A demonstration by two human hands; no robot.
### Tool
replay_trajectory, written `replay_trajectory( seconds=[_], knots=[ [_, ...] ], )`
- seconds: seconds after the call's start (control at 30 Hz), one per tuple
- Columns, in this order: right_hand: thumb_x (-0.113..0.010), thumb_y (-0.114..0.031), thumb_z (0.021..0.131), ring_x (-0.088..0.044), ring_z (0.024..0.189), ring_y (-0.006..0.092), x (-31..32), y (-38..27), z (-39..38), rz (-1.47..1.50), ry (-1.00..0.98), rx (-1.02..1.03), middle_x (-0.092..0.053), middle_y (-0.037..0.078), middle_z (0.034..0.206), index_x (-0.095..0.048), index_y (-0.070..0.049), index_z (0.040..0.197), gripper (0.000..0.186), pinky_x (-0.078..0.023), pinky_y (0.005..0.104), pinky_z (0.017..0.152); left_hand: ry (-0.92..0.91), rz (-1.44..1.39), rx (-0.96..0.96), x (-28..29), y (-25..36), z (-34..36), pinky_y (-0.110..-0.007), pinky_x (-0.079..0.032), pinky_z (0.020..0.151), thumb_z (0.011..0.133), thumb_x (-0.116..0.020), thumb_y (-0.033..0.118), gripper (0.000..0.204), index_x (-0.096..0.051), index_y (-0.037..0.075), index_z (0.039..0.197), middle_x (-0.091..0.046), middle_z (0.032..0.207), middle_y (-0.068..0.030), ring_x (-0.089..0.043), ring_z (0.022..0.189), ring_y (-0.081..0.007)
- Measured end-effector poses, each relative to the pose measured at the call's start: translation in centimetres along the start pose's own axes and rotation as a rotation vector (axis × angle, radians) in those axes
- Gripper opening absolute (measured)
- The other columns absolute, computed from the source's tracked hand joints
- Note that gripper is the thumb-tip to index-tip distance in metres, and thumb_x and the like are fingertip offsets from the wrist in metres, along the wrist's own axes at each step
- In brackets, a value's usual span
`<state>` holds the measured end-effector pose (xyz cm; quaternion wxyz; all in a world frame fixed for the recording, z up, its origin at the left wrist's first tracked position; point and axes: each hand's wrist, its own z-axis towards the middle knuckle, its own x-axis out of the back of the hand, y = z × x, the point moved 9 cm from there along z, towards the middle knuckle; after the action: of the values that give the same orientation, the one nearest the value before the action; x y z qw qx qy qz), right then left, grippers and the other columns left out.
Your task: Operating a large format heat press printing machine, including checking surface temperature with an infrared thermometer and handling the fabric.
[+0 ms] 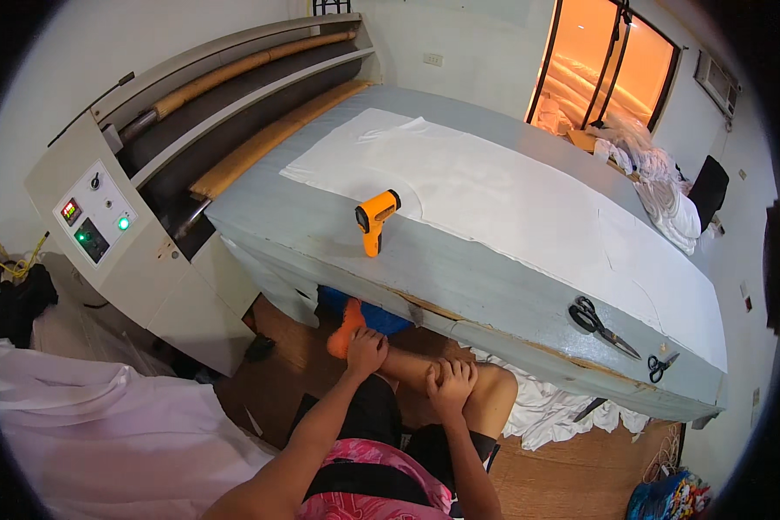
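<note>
My left hand [367,351] is wrapped over my ankle, beside the orange sock [345,330] on my raised foot. My right hand [452,381] lies on the shin below my bent knee [499,392], fingers somewhat spread and holding nothing. Beyond the hands, an orange and black infrared thermometer gun [376,222] stands upright on the grey-covered table [299,221]. A long white sheet [529,208] is laid along the table behind it. Large black-handled scissors [600,326] and a smaller pair of scissors [662,367] rest near the table's right front edge.
At left stands a large roller machine [139,269] with a lit control panel [95,211]. White cloth [104,416] is heaped at lower left; more white fabric [537,414] lies under the table. A colourful bag [663,498] sits at lower right. Clear plastic and cloth [659,178] pile up at the far right.
</note>
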<state>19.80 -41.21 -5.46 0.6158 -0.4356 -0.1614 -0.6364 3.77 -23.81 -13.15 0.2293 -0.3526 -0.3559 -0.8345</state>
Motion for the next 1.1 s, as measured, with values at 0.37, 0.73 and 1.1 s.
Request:
replay_trajectory(
  seconds=[0.37,0.73,1.1],
  knots=[
    [-0.068,-0.028,0.084,-0.057,0.110,0.0330,0.25,-0.27,0.00,0.018,0.031,0.018,-0.066,0.011,0.105,-0.071,-0.009,0.104,0.028,-0.033,0.0522,0.110,0.039,0.016,-0.009,0.28,0.01,-0.12,-0.046,-0.043,0.096,0.088,-0.062,0.023,0.023,-0.074,0.003,0.086,-0.071,0.094,-0.0128,-0.063,0.099,-0.0316],
    [-0.068,-0.028,0.084,-0.057,0.111,0.0324,0.40,-0.36,0.02,0.024,0.028,0.009,-0.066,0.011,0.106,-0.071,-0.009,0.105,0.028,-0.033,0.0521,0.110,0.029,-0.008,0.002,0.10,-0.12,0.04,-0.046,-0.043,0.095,0.089,-0.062,0.022,0.022,-0.074,0.003,0.085,-0.071,0.093,-0.0127,-0.063,0.096,-0.0319],
    [-0.069,-0.027,0.084,-0.057,0.111,0.0318,0.44,-0.18,-0.13,0.014,0.040,0.020,-0.066,0.011,0.107,-0.070,-0.009,0.103,0.026,-0.033,0.0520,0.109,0.073,-0.016,-0.032,0.47,0.28,-0.08,-0.046,-0.044,0.092,0.087,-0.064,0.020,0.019,-0.073,0.003,0.084,-0.071,0.092,-0.0120,-0.063,0.095,-0.0311]
  ],
)
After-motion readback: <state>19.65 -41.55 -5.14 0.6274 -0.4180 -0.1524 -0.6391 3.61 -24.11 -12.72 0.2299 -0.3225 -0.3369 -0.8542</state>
